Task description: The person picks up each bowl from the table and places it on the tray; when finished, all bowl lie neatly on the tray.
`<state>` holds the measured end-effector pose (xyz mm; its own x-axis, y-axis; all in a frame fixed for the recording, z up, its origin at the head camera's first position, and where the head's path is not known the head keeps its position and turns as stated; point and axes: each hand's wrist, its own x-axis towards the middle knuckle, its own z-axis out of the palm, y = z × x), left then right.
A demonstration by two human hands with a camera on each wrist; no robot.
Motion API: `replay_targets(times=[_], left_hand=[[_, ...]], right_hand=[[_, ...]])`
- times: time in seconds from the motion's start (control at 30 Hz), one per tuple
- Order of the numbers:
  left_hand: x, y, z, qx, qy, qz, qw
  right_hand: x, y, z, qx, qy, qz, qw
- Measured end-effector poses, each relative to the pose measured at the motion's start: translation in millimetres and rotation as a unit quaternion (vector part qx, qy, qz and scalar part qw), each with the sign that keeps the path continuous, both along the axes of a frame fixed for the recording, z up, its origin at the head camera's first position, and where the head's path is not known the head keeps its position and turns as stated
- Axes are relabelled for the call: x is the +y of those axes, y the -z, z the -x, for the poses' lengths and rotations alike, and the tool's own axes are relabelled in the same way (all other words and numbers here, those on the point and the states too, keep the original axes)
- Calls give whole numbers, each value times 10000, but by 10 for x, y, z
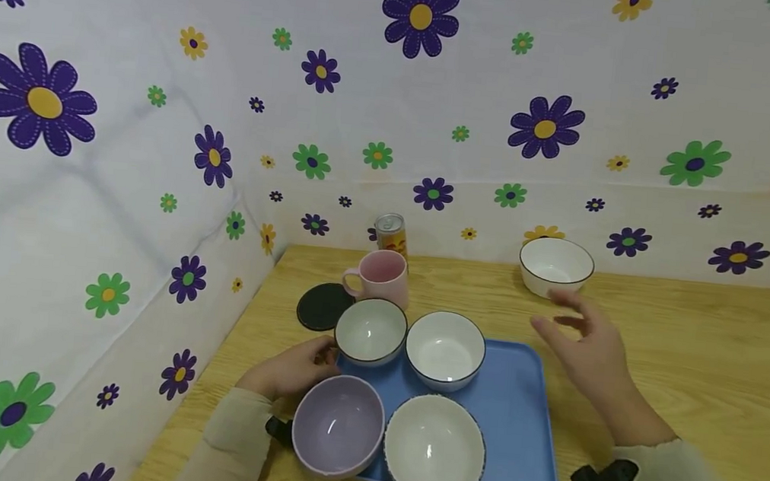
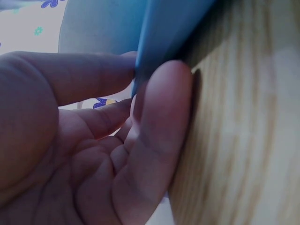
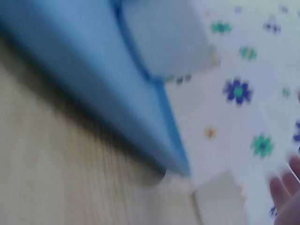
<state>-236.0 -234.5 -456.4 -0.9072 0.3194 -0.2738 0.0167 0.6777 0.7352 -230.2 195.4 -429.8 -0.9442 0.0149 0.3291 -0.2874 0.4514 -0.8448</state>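
Observation:
My left hand (image 1: 297, 366) grips the left edge of a blue tray (image 1: 514, 420). The left wrist view shows one finger under the tray's rim (image 2: 161, 37) and another on its inner side. Two white bowls with dark rims, one on the left (image 1: 370, 331) and one on the right (image 1: 446, 349), stand toward the tray's far side. Nearer me on it are a purple bowl (image 1: 339, 426) and a white bowl with a speckled rim (image 1: 435, 450). Holding nothing, my right hand (image 1: 588, 354) hovers right of the tray, fingers apart, just below another dark-rimmed white bowl (image 1: 555, 264).
Behind the tray stand a pink mug (image 1: 385, 275) and a can (image 1: 392, 233). A dark round coaster (image 1: 324, 306) lies left of the mug. Flower-patterned sheeting (image 1: 477, 126) hangs along the left and back of the wooden table (image 1: 712, 353).

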Motion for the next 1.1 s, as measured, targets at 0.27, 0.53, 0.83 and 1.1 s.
replay_targets(times=[0.27, 0.53, 0.83, 1.1], left_hand=[[25, 4, 13, 33, 156, 70, 9998], [71, -13, 55, 51, 191, 33, 9998], [42, 9, 55, 98, 202, -6, 9997], [-8, 6, 18, 8, 62, 31, 10000]], right_hand=[[333, 225, 464, -1403, 1085, 1673, 9698], [486, 299, 828, -2017, 842, 1808, 9589], [391, 321, 1059, -1681, 597, 1674, 9696], [350, 373, 1173, -1675, 609, 1005, 9788]])
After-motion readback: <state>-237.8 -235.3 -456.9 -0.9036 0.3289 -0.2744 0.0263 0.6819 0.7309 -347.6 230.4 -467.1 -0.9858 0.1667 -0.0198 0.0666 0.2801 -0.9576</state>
